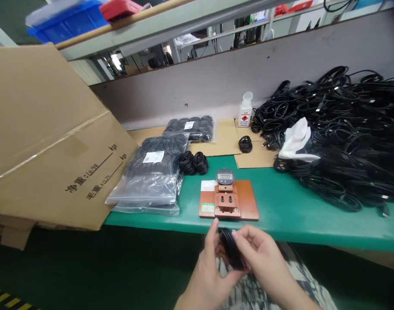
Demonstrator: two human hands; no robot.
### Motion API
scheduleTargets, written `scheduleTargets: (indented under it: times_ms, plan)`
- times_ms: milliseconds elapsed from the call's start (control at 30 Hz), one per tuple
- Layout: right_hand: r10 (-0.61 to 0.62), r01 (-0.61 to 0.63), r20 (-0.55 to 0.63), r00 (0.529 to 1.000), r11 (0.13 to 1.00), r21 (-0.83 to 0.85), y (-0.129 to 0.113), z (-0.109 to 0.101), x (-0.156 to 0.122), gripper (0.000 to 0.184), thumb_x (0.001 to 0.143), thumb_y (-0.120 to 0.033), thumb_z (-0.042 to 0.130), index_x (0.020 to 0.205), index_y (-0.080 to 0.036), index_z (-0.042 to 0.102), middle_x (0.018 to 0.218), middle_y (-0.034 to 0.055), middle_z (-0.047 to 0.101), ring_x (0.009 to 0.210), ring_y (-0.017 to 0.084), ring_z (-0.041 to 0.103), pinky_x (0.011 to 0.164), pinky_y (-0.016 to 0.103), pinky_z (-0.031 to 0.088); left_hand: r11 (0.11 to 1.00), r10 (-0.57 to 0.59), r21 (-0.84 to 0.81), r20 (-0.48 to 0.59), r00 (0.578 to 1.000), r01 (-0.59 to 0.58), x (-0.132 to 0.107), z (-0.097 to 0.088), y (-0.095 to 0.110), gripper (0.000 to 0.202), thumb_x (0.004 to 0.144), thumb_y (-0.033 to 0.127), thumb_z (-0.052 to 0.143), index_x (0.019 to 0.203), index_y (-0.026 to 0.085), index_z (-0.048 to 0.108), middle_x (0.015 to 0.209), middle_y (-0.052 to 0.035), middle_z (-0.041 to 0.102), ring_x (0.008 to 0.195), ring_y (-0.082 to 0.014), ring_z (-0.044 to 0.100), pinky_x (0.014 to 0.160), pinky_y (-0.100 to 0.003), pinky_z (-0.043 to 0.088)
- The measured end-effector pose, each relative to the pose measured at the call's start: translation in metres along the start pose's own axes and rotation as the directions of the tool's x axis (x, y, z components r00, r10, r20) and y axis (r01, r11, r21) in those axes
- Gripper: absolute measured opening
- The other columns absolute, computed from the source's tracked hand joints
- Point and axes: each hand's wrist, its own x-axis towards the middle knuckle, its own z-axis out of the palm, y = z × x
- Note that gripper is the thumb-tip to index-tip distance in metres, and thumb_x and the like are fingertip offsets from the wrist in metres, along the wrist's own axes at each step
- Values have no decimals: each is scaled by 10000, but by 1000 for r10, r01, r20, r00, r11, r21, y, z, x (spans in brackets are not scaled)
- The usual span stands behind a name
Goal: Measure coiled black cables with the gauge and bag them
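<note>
Carton (48, 142): big cardboard one tipped in on the left, handwritten weights on its side. Can't see inside, so no clue what's packed in there.
Front bag (141, 185): clear plastic, well stuffed with black coils, label on top. That batch looks pretty much done.
Rear bag (201, 125): another labelled one, lying flat behind the first. Looks done too.
Loose pair (200, 162): two neat coils right beside the front bag, wound but not bagged.
Left hand (208, 269): fingers curled in narrow around one side of the held coil.
Gauge (227, 200): copper-coloured block with a digital dial reading all zeros, near the desk (287, 211) edge. Nothing seems to be in it.
Held coil (231, 247): between both hands, just off the desk's front edge, already wound up, so this one's partway through, I'd say.
Lone coil (245, 144): neatly wound, sitting by itself on cardboard below the white bottle (245, 114).
Right hand (259, 249): fingers pinched close on the held coil's other side.
Cable pile (339, 168): huge messy heap, white cloth (295, 140) on top. Loads left, by the look of it.
</note>
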Motion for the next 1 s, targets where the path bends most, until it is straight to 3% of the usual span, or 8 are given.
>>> scheduleTargets:
  times_ms: [67,167,300,400,600,767,867,1000]
  plan:
    - [5,-5,12,1000,1000,4,-3,1,4,475,757,-593,733,651,-171,541,509,-43,506,441,75,403,415,169,325,992,46,118,62,997,-53,6,-8,2,921,757,271,756,1491,279,200,981,-38,634,824,-196,609,779,-351,511]
    - [14,-15,35,999,1000,13,-8,2,8,464,755,-581,742,659,-168,554,509,-48,505,446,72,405,443,171,351,990,58,119,106,993,-70,15,-17,10,896,712,296,803,1452,267,299,923,-21,625,772,-185,594,733,-332,517]
    - [90,-90,7,996,996,15,-17,6,9,502,721,-624,747,633,-178,535,436,-95,383,393,51,277,398,165,288,999,34,33,57,998,-36,18,-17,12,1007,608,322,874,1450,255,326,1008,-59,644,838,-222,638,791,-364,548]
    - [155,-155,-15,988,988,-21,-23,9,8,533,696,-656,744,611,-182,515,450,-81,402,401,55,289,384,164,266,1000,-9,2,0,1000,9,12,-14,2,983,528,311,911,1386,253,434,969,-66,672,854,-262,671,777,-375,573]
    - [157,-159,-44,987,986,-56,-24,7,17,450,759,-593,717,642,-195,544,476,-58,443,423,95,395,432,206,393,998,60,25,-283,957,-56,7,-10,-20,788,574,235,873,1284,253,534,1018,-94,699,837,-274,701,695,-361,603]
    - [93,-77,59,994,968,-237,-13,-3,23,347,838,-490,657,697,-175,623,552,-12,526,510,119,461,492,211,404,992,120,78,-266,956,-103,16,-13,-17,685,591,222,848,1232,236,607,963,-85,729,809,-261,712,721,-351,610]
    - [102,-48,139,985,937,-347,-16,-7,25,350,873,-469,603,702,-173,679,570,15,573,516,135,482,489,222,405,996,62,79,-258,964,-43,16,-15,-14,717,567,242,863,1240,245,616,951,-73,731,766,-249,714,651,-317,615]
    - [92,-22,184,979,937,-350,-28,-7,28,346,853,-448,613,629,-197,688,580,30,611,550,165,526,506,234,426,996,29,94,-260,965,-5,14,-16,-11,744,551,271,885,1245,242,617,930,-69,730,742,-239,717,614,-284,610]
